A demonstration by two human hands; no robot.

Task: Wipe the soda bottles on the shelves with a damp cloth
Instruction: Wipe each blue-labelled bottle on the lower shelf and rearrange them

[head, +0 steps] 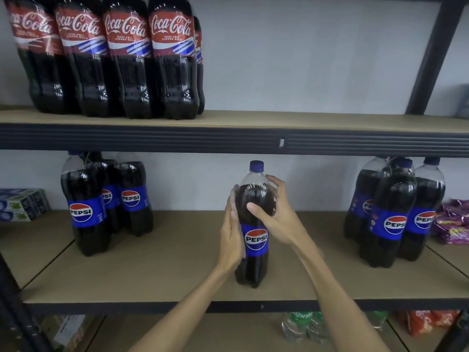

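Note:
A single Pepsi bottle (255,238) with a blue cap stands upright in the middle of the middle shelf (165,275). My left hand (231,224) lies flat against its left side, fingers straight and pointing up. My right hand (278,219) holds the bottle's upper part, thumb on the front and fingers curved round the right shoulder. No cloth is in view. More Pepsi bottles stand in a group at the left (87,212) and another at the right (392,219). Several Coca-Cola bottles (127,59) stand on the upper shelf's left.
The upper shelf's dark metal beam (228,139) hangs just above the bottle cap. Toothpaste boxes (21,204) lie at the far left and purple snack packs (451,222) at the far right. Below are green Sprite bottles (302,326) and orange packs (429,323).

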